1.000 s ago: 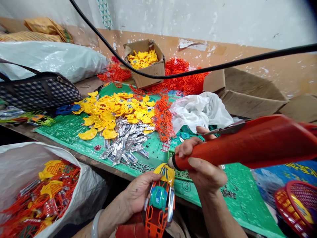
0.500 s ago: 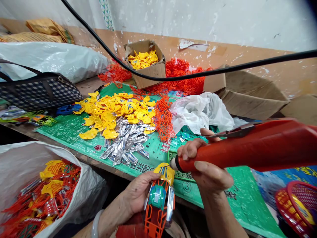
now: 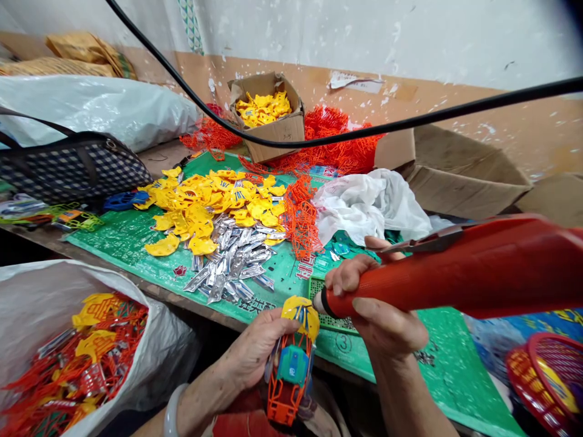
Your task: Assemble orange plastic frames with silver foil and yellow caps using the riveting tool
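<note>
My left hand (image 3: 255, 352) is closed around a small plastic toy (image 3: 291, 364) with an orange lattice frame, a teal middle, silver side strips and a yellow cap on top. My right hand (image 3: 373, 303) grips a big red electric screwdriver (image 3: 455, 267), its black tip right beside the toy's yellow cap. A black cable (image 3: 296, 142) runs from the tool across the upper view. Both hands hover at the near edge of the green mat (image 3: 136, 243).
On the mat lie several yellow caps (image 3: 204, 203), silver strips (image 3: 232, 267) and orange frames (image 3: 300, 218). A cardboard box (image 3: 268, 115) of yellow caps stands behind. A white sack (image 3: 40, 303) at lower left holds assembled pieces. A checked bag (image 3: 68, 167) sits left, a crumpled white bag (image 3: 368, 203) centre, red baskets (image 3: 546, 370) right.
My left hand has tilted the toy slightly left and turned it, so the teal part faces more sideways. The screwdriver tip stays by the yellow cap, shifting only a little.
</note>
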Tool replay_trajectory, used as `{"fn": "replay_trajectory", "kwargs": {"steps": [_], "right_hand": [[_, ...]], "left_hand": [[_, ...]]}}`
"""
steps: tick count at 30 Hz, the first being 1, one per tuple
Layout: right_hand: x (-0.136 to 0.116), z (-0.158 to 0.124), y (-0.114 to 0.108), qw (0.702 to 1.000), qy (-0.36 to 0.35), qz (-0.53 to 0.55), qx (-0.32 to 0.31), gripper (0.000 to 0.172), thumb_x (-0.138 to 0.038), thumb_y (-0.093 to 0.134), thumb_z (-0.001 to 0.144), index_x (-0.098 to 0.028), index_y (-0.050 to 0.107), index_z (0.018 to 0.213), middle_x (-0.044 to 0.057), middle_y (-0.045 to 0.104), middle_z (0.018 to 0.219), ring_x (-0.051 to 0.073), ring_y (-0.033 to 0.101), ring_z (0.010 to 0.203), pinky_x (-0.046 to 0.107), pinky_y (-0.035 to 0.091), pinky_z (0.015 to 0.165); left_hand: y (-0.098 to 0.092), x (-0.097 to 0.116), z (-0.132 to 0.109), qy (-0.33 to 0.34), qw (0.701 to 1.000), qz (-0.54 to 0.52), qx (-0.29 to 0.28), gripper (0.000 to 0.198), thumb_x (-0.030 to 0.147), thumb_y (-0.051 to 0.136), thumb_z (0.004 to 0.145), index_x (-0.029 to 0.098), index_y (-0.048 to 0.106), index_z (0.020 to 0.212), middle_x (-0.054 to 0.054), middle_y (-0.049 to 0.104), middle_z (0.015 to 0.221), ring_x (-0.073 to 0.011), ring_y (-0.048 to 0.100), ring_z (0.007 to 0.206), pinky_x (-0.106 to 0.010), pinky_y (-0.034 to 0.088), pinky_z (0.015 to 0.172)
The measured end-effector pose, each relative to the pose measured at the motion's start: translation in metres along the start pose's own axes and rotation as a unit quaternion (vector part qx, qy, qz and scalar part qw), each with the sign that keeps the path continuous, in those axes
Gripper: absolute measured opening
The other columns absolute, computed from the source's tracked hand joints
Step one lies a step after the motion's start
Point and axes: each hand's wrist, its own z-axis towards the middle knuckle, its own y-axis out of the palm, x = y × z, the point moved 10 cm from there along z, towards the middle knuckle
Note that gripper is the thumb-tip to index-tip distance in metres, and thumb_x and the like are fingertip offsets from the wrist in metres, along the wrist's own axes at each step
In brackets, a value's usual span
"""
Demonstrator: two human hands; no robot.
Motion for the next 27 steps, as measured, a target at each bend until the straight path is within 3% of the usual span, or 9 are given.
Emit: {"fn": "replay_trajectory", "kwargs": {"steps": [14, 19, 24, 27], "right_hand": [[0.001, -0.001, 0.000, 0.999, 0.030, -0.032, 0.017, 0.075, -0.016, 0.072, 0.065, -0.028, 0.046, 0.134, -0.005, 0.063, 0.069, 0.015, 0.058, 0.061, 0.032, 0.050, 0.058], [0.001, -0.001, -0.001, 0.997, 0.045, -0.064, 0.026, 0.077, -0.017, 0.072, 0.066, -0.029, 0.042, 0.135, -0.006, 0.063, 0.069, 0.015, 0.057, 0.061, 0.033, 0.049, 0.059], [0.001, -0.004, 0.000, 0.997, 0.050, -0.062, 0.017, 0.067, -0.018, 0.073, 0.067, -0.028, 0.048, 0.128, -0.005, 0.063, 0.071, 0.016, 0.058, 0.063, 0.033, 0.049, 0.061], [0.000, -0.005, 0.004, 0.997, 0.048, -0.067, 0.004, 0.059, -0.019, 0.073, 0.069, -0.029, 0.051, 0.123, -0.005, 0.062, 0.072, 0.015, 0.058, 0.064, 0.033, 0.050, 0.064]], "left_hand": [[0.006, 0.011, -0.004, 0.057, 0.986, 0.157, -0.004, 0.019, 0.032, 0.067, 0.074, 0.013, 0.069, 0.077, 0.002, 0.058, 0.060, -0.0088, 0.042, 0.048, -0.020, 0.034, 0.047], [0.005, 0.010, -0.003, 0.063, 0.983, 0.170, 0.006, 0.020, 0.034, 0.066, 0.076, 0.014, 0.066, 0.072, 0.002, 0.058, 0.059, -0.0099, 0.043, 0.049, -0.022, 0.034, 0.049], [0.003, 0.008, -0.001, 0.057, 0.985, 0.158, 0.027, 0.043, 0.055, 0.064, 0.080, 0.012, 0.069, 0.074, -0.003, 0.064, 0.064, -0.0128, 0.050, 0.052, -0.023, 0.036, 0.051], [0.003, 0.008, -0.001, 0.067, 0.984, 0.164, 0.020, 0.045, 0.057, 0.064, 0.080, 0.013, 0.069, 0.075, -0.002, 0.063, 0.062, -0.0127, 0.049, 0.052, -0.023, 0.034, 0.051]]}}
